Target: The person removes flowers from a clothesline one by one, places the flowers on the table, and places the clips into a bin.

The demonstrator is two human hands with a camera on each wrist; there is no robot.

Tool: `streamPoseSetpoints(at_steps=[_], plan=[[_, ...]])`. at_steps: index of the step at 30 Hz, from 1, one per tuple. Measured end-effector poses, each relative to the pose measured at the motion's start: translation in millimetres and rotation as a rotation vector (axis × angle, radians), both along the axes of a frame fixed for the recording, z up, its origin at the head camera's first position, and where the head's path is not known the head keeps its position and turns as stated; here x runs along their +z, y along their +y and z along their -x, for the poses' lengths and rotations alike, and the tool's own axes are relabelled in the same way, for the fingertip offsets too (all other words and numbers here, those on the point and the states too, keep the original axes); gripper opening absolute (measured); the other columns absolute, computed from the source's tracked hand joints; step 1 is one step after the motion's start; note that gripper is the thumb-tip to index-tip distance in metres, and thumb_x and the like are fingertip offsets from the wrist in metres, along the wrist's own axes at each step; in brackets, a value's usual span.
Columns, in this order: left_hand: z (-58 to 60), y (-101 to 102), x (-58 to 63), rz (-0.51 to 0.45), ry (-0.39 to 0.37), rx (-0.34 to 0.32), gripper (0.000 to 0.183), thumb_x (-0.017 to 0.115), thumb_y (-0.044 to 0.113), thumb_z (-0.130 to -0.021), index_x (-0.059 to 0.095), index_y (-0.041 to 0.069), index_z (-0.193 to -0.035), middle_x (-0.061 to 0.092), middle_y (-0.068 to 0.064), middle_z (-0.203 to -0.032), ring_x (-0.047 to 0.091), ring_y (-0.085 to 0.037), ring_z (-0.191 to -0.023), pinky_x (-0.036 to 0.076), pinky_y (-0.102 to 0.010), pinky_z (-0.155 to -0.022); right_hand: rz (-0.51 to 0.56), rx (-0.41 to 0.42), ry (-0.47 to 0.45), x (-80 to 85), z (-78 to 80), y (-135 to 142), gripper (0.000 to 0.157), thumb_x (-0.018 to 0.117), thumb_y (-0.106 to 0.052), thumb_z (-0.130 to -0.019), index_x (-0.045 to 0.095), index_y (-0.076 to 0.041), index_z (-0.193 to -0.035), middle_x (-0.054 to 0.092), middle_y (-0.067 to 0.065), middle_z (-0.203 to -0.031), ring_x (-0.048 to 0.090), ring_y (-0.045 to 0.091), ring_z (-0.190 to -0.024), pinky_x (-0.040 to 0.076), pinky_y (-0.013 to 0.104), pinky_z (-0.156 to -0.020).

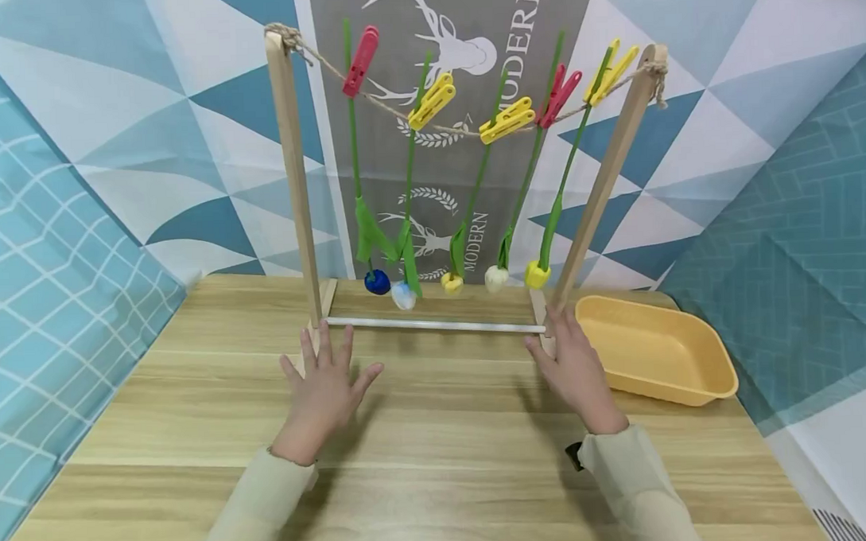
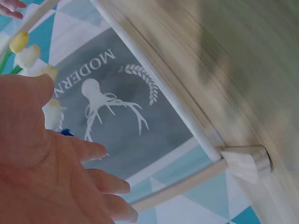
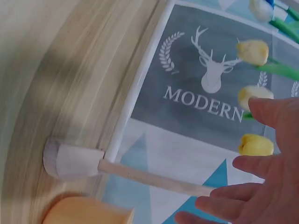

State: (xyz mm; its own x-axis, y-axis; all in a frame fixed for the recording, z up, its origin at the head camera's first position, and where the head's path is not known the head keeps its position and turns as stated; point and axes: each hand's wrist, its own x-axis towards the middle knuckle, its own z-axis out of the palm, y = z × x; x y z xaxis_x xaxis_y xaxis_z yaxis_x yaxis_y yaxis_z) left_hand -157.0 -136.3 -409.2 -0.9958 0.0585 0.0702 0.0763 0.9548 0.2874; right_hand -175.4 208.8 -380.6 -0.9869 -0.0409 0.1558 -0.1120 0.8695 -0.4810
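Note:
A wooden frame with two upright posts [image 1: 293, 172] and a white crossbar [image 1: 435, 324] stands on the table. Between the post tops runs a twine line [image 1: 464, 131]. From it hang several artificial tulips, heads down: dark blue [image 1: 378, 282], pale blue [image 1: 404, 295], light yellow [image 1: 452, 283], white [image 1: 496, 279] and bright yellow [image 1: 537, 275]. Red clothespins [image 1: 360, 61] and yellow clothespins [image 1: 506, 121] grip their stems. My left hand [image 1: 326, 390], fingers spread and holding nothing, is near the left post's foot. My right hand [image 1: 574, 363], fingers extended, is by the right post's foot [image 3: 74, 161].
An orange-yellow plastic basin [image 1: 654, 346] sits right of the frame, close beside my right hand. Behind the wooden table [image 1: 440, 477] hangs a patterned cloth [image 1: 207, 151] with deer prints. A blue checked cloth [image 1: 40, 300] borders the left side.

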Motion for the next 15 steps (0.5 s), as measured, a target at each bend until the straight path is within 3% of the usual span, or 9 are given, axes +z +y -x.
streamPoseSetpoints(at_steps=[7, 12, 15], plan=[[8.5, -19, 2.5, -0.078, -0.037, 0.031, 0.084, 0.031, 0.063, -0.092, 0.01, 0.007, -0.15, -0.003, -0.029, -0.153, -0.01, -0.053, -0.137, -0.003, -0.078, -0.097, 0.112, -0.065, 0.085, 16.2, 12.6, 16, 0.066, 0.048, -0.038, -0.095, 0.027, 0.003, -0.143, 0.036, 0.027, -0.142, 0.041, 0.043, -0.126, 0.037, 0.058, -0.099], [17.9, -32, 4.0, -0.136, -0.052, 0.05, 0.085, 0.03, 0.063, -0.093, 0.009, 0.003, -0.149, 0.0, -0.032, -0.152, -0.008, -0.054, -0.137, 0.001, -0.078, -0.097, 0.186, -0.159, 0.082, 23.5, 17.6, 27, 0.064, 0.045, -0.039, -0.096, 0.028, 0.0, -0.144, 0.037, 0.027, -0.142, 0.046, 0.043, -0.121, 0.041, 0.056, -0.095], [23.4, -40, 7.2, -0.176, -0.029, 0.062, 0.082, 0.031, 0.06, -0.094, 0.013, 0.001, -0.148, 0.01, -0.033, -0.15, 0.001, -0.055, -0.137, 0.008, -0.077, -0.097, 0.251, -0.174, 0.086, 25.4, 22.2, 29, 0.063, 0.045, -0.039, -0.096, 0.027, -0.003, -0.145, 0.038, 0.026, -0.142, 0.048, 0.042, -0.12, 0.041, 0.054, -0.096]])
